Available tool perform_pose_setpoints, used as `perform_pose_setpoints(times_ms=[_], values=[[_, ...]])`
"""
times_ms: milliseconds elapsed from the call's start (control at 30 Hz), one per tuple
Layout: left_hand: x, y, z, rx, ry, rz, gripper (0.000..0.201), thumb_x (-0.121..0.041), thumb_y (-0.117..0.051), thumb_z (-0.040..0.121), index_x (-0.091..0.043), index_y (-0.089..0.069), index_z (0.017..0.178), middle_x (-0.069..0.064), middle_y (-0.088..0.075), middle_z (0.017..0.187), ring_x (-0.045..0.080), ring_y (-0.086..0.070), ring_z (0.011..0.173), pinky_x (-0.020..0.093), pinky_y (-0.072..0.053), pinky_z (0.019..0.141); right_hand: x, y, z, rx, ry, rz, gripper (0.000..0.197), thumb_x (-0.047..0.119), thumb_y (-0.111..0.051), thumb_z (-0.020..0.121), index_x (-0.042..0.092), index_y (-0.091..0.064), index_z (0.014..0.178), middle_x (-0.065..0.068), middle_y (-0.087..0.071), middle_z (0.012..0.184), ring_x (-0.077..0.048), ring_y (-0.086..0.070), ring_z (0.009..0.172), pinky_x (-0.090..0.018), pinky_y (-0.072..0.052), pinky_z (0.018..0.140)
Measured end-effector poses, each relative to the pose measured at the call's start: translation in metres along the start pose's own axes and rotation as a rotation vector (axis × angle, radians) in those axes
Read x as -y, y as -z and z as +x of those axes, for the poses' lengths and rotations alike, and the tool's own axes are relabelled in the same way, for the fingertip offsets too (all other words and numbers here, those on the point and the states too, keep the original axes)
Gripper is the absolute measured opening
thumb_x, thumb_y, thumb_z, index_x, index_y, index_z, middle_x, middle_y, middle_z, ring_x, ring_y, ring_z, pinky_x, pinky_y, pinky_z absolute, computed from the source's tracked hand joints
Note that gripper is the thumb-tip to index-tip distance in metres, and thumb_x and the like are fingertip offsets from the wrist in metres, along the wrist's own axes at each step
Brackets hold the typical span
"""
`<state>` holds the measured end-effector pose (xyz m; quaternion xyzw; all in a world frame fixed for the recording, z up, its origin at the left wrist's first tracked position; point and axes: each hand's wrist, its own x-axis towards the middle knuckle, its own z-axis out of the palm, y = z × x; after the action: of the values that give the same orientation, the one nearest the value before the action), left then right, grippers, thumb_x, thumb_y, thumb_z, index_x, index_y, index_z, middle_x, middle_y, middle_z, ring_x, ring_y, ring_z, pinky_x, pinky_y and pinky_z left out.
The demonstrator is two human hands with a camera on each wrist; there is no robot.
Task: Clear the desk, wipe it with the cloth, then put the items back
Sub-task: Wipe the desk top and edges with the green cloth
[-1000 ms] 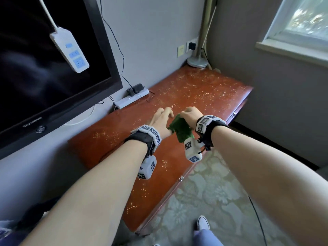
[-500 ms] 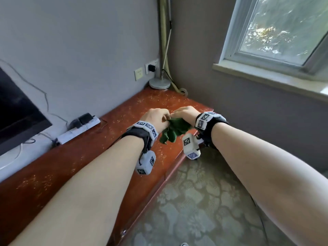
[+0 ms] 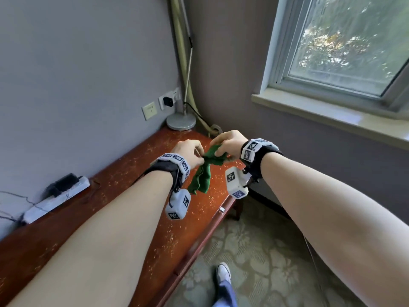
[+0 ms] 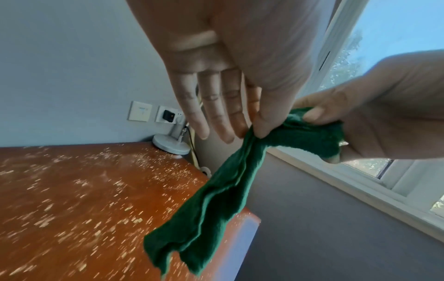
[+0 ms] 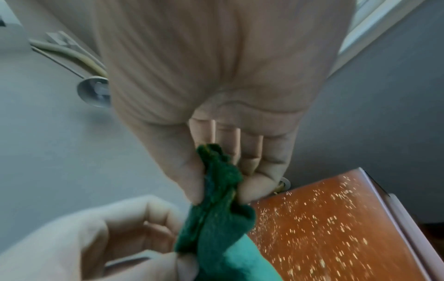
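Head view: speckled red-brown desk (image 3: 124, 173) in grey-walled corner, beneath window (image 3: 345, 41).

Room in a home or guest room. Reddish wooden desk (image 3: 124, 171) stands in a corner against grey wall. On desk: lamp base (image 3: 181, 121), power strip (image 3: 56, 197). Wall socket (image 3: 169, 100) above desk; window (image 3: 345, 41) right of desk; patterned carpet (image 3: 261, 258) below.

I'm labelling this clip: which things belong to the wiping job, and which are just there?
Job:
green cloth, pinched by left hand and right hand
speckled desk

Just there:
lamp base
power strip
wall socket
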<state>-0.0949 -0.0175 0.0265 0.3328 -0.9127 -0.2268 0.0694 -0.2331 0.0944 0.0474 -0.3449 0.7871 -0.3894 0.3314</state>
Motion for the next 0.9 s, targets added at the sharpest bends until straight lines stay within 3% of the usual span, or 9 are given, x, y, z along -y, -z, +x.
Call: perform_pose_setpoints(times_ms=[133, 233, 367, 467, 600, 667, 700, 800, 900], values=[[-0.018, 0.000, 0.061, -0.018, -0.064, -0.101, 0.018, -0.021, -0.081, 0.068, -0.030, -0.069, 0.078, -0.010, -0.071, 0.085, 0.013, -0.066, 0.083, 0.026, -0.052, 0.076, 0.001, 0.027, 0.060, -0.024, 0.032, -0.086, 0.027, -0.002, -0.072, 0.075, 0.012, -0.075, 0.098, -0.002, -0.061, 0.069, -0.019, -0.059, 0.064, -0.034, -0.056, 0.061], [-0.026, 0.003, 0.102, -0.031, -0.068, -0.130, 0.012, -0.021, -0.082, 0.072, -0.028, -0.073, 0.077, -0.011, -0.069, 0.084, 0.012, -0.063, 0.079, 0.020, -0.043, 0.070, 0.005, 0.050, 0.102, -0.021, 0.024, -0.139, 0.019, 0.003, -0.072, 0.078, 0.014, -0.073, 0.093, -0.002, -0.059, 0.066, -0.017, -0.057, 0.058, -0.028, -0.053, 0.052], [-0.032, 0.009, 0.150, -0.062, -0.032, -0.180, 0.013, -0.024, -0.080, 0.076, -0.030, -0.069, 0.074, -0.008, -0.070, 0.079, 0.013, -0.062, 0.077, 0.022, -0.044, 0.070, 0.013, 0.079, 0.146, -0.010, 0.040, -0.128, 0.014, 0.020, -0.071, 0.086, 0.013, -0.073, 0.098, -0.006, -0.062, 0.077, -0.021, -0.058, 0.068, -0.028, -0.051, 0.054], [-0.043, 0.009, 0.179, -0.130, 0.074, -0.336, 0.015, -0.018, -0.075, 0.080, -0.023, -0.064, 0.070, -0.005, -0.065, 0.067, 0.015, -0.058, 0.067, 0.022, -0.048, 0.063, 0.015, 0.096, 0.169, 0.052, 0.027, -0.014, 0.039, 0.040, -0.074, 0.084, 0.006, -0.072, 0.103, -0.009, -0.064, 0.087, -0.022, -0.060, 0.079, -0.030, -0.049, 0.064], [-0.063, 0.009, 0.214, -0.184, 0.156, -0.319, 0.008, -0.018, -0.065, 0.086, -0.019, -0.063, 0.079, -0.009, -0.056, 0.064, 0.009, -0.050, 0.060, 0.014, -0.033, 0.047, 0.012, 0.117, 0.199, 0.115, 0.026, 0.015, 0.064, 0.054, -0.077, 0.076, 0.000, -0.067, 0.109, -0.006, -0.061, 0.095, -0.020, -0.058, 0.087, -0.030, -0.046, 0.073], [-0.068, 0.008, 0.229, -0.164, 0.177, -0.312, 0.009, -0.021, -0.067, 0.086, -0.021, -0.063, 0.078, -0.010, -0.058, 0.066, 0.009, -0.050, 0.061, 0.020, -0.037, 0.053, 0.009, 0.127, 0.215, 0.137, 0.041, -0.011, 0.067, 0.051, -0.079, 0.076, 0.006, -0.063, 0.123, -0.004, -0.059, 0.108, -0.019, -0.056, 0.098, -0.031, -0.045, 0.080], [-0.069, 0.007, 0.236, -0.164, 0.191, -0.333, 0.012, -0.022, -0.069, 0.084, -0.022, -0.062, 0.074, -0.009, -0.059, 0.066, 0.011, -0.052, 0.062, 0.023, -0.040, 0.057, 0.007, 0.132, 0.224, 0.155, 0.046, -0.034, 0.064, 0.045, -0.080, 0.078, 0.006, -0.062, 0.126, -0.004, -0.059, 0.105, -0.019, -0.056, 0.093, -0.031, -0.046, 0.078], [-0.069, 0.003, 0.252, -0.191, 0.244, -0.420, 0.020, -0.020, -0.071, 0.080, -0.023, -0.057, 0.066, -0.008, -0.058, 0.065, 0.018, -0.054, 0.069, 0.030, -0.044, 0.070, 0.000, 0.145, 0.245, 0.201, 0.079, -0.139, 0.037, 0.019, -0.076, 0.084, 0.005, -0.067, 0.117, -0.005, -0.062, 0.077, -0.016, -0.057, 0.067, -0.029, -0.050, 0.062], [-0.073, -0.002, 0.263, -0.222, 0.301, -0.470, 0.014, -0.026, -0.070, 0.072, -0.021, -0.057, 0.067, -0.003, -0.059, 0.072, 0.019, -0.053, 0.076, 0.031, -0.042, 0.073, -0.006, 0.155, 0.263, 0.237, 0.123, -0.269, 0.023, 0.015, -0.071, 0.087, 0.011, -0.067, 0.109, -0.002, -0.058, 0.065, -0.016, -0.056, 0.060, -0.025, -0.047, 0.055]])
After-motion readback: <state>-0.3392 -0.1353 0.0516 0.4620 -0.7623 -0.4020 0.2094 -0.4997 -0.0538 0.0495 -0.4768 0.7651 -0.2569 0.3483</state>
